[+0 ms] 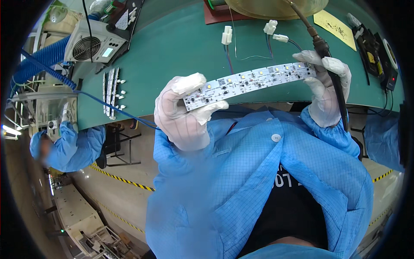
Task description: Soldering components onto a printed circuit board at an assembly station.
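Both of my hands wear white gloves. Between them, over the near edge of the green bench (164, 54), a long white LED circuit board (248, 82) is held slightly tilted, its right end higher. My left hand (183, 108) pinches the left end between thumb and fingers. My right hand (325, 86) grips the right end and also holds a soldering iron (321, 46), its shaft pointing away from me. Just beyond the board lie white plug connectors (226, 35) on thin coloured wires. The wires' near ends pass behind the board or my right hand. A thin solder wire (254, 57) curves between them.
More board strips (111, 93) lie at the left, beside a blue cable (114, 110). A white fan unit (95, 43) stands far left. An amber round dish-like object (280, 7) overhangs the back; a yellow pad (334, 28) lies right. A co-worker (71, 144) sits at left.
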Tool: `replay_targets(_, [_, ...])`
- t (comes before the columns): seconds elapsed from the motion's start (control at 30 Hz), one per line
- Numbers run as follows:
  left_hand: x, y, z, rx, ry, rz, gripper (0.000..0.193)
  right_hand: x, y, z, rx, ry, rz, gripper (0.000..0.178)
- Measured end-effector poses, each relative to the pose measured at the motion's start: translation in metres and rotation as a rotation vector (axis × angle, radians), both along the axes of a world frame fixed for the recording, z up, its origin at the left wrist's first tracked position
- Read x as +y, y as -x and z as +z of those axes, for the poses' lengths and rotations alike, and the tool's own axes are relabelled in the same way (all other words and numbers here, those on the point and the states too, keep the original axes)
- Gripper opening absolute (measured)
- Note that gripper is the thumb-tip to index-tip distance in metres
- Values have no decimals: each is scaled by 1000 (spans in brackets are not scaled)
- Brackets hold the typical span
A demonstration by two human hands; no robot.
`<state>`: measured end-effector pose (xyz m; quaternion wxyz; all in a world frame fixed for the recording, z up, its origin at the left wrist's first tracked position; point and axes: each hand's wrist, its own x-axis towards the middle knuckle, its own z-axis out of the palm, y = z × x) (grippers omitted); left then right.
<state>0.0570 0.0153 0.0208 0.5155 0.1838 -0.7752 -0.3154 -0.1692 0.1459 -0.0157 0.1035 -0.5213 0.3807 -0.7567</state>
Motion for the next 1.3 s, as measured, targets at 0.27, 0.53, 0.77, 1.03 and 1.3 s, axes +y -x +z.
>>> replay_targets(0.27, [0, 3, 3, 43, -91, -96, 48, 0, -2, 1, -26, -7, -22, 33])
replay_targets(0.53, [3, -1, 2, 47, -223, -128, 43, 4, -2, 3, -80, -88, -113, 25])
replay_targets(0.77, [0, -2, -5, 59, -249, -119, 48, 2, -2, 5, -77, -69, -100, 25])
replay_targets(1.03, [-3, 2, -8, 36, -122, -42, 46, 1, 1, 3, -77, -5, -104, 23])
replay_targets(1.3, [-4, 5, -5, 85, -315, -110, 52, 4, -1, 11, -56, 100, -44, 35])
